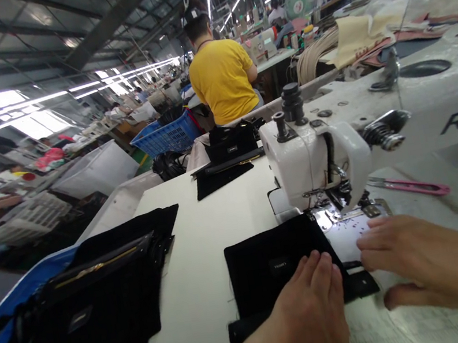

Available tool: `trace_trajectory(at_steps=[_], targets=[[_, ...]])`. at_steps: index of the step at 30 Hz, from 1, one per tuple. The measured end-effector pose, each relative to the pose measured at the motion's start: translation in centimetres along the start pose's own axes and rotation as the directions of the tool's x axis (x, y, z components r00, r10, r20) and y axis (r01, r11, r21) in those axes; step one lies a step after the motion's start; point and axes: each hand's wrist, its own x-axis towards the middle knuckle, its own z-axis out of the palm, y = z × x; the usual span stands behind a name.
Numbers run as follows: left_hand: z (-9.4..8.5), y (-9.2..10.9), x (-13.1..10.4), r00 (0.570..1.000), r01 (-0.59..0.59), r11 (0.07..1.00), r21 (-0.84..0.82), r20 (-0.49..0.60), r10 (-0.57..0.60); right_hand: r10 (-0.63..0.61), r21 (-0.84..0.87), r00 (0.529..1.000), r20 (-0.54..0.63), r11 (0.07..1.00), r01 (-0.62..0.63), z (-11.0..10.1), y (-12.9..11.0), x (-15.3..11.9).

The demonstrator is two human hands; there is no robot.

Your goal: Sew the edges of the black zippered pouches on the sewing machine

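A black fabric panel (260, 254) with a small dark label lies flat on the white sewing table, its far right corner close to the presser foot of the sewing machine (311, 163). My left hand (308, 304) rests flat on the panel's right part, fingers stretched out and grasping nothing. A black strip (360, 285) runs along the near edge, partly covered by that hand. Just right of the panel, my right hand (406, 259) hovers at or touches the table by the needle plate. Its thumb is apart from the fingers, and nothing shows between them.
Pink-handled thread snips (420, 185) lie right of the needle. Stacked black pieces with a zipper (112, 290) hang over a blue crate at left. More black pieces (229, 148) lie at the table's far edge. Beyond sits a person in a yellow shirt (224, 78).
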Motion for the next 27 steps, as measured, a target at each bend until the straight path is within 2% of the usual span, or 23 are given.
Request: trace_trajectory(at_steps=[4, 7, 12, 17, 23, 27], targets=[[-0.3, -0.2, 0.3, 0.999, -0.027, 0.999, -0.018, 0.036, 0.028, -0.114, -0.078, 0.992, -0.054, 0.991, 0.109, 0.9, -0.5, 0.5], [-0.2, -0.2, 0.3, 0.995, -0.045, 0.998, -0.042, 0.090, 0.049, -0.165, -0.100, 0.986, -0.016, 0.982, 0.162, 1.7, -0.8, 0.6], [0.2, -0.3, 0.3, 0.997, -0.044, 0.998, -0.054, 0.054, 0.047, -0.168, -0.158, 0.985, 0.036, 0.972, 0.172, 2.0, -1.0, 0.5], [-0.1, -1.3, 0.9, 0.998, -0.008, 0.996, -0.087, 0.067, 0.014, -0.099, -0.160, 0.995, -0.009, 0.982, 0.096, 2.3, -0.7, 0.8], [0.2, -3.2, 1.9, 1.000, -0.028, 0.988, -0.150, 0.005, 0.029, -0.008, -0.106, 0.999, -0.031, 0.994, 0.005, 3.4, 0.4, 1.5], [0.3, -3.8, 2.3, 1.000, 0.000, 0.991, -0.136, -0.013, -0.002, -0.019, -0.122, 0.997, -0.080, 0.992, 0.009, 3.3, 0.7, 1.8]])
